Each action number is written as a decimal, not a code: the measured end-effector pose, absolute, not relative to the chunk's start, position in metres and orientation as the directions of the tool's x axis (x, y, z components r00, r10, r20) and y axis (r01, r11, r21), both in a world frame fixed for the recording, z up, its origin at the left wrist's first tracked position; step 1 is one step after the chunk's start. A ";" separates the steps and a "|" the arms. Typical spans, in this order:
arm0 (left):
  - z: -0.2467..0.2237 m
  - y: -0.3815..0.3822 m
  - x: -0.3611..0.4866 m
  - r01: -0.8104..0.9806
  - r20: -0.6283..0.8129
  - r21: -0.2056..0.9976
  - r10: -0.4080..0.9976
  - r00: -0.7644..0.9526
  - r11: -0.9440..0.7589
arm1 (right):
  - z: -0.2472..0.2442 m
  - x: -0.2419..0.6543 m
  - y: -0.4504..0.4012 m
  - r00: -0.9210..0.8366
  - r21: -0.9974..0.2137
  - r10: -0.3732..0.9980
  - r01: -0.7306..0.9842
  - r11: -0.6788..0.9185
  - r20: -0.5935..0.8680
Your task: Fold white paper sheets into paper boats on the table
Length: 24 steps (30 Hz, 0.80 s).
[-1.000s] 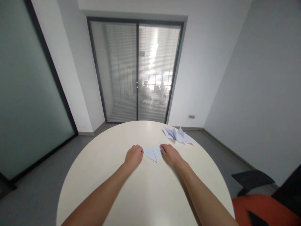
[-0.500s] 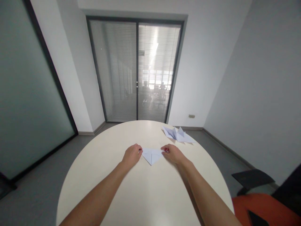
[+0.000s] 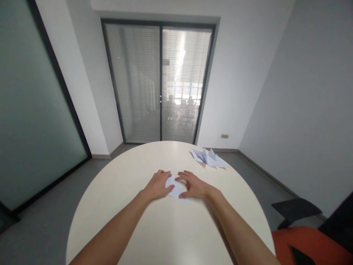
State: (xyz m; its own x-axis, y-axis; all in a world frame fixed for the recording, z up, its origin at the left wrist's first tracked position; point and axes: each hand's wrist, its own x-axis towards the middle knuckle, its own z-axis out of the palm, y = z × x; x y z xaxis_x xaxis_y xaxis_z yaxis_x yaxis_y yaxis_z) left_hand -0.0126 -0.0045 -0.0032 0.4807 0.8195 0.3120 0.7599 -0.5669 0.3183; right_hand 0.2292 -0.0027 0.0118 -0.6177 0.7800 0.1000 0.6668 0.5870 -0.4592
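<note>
A folded sheet of white paper [image 3: 176,190] lies on the table between my hands, turned at a slant. My left hand [image 3: 160,184] rests over its left side, thumb and fingers spread apart on the paper. From the right, my right hand [image 3: 191,184] reaches over the same paper, fingers apart, its thumb near the lower edge and its fingertips near the upper part. Both hands partly cover the paper, so its full outline is hidden.
Several folded white paper pieces [image 3: 209,158] sit near the far right edge of the round white table [image 3: 124,206]. An orange chair [image 3: 303,243] with black armrests stands at the lower right. Beyond the table is a glass door [image 3: 135,84] with blinds.
The paper has turned from a triangle pointing towards me to a slanted position. My hands have gone from pinching its two side corners to lying spread on it, closer together.
</note>
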 end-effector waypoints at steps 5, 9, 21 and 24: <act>-0.003 -0.004 -0.012 0.734 0.340 0.307 0.790 0.510 -0.606 | 0.009 0.223 -0.005 -0.632 -0.455 0.772 0.671 0.585 0.059; -0.002 -0.004 -0.010 0.742 0.345 0.306 0.796 0.497 -0.597 | 0.009 0.220 -0.006 -0.615 -0.462 0.787 0.686 0.562 0.044; -0.001 -0.004 -0.009 0.656 0.393 0.259 0.698 0.598 -0.709 | 0.009 0.215 -0.008 -0.583 -0.352 0.812 0.759 0.548 0.006; 0.002 -0.004 -0.007 0.667 0.416 0.229 0.691 0.591 -0.709 | 0.005 0.213 -0.007 -0.532 -0.298 0.844 0.798 0.524 0.061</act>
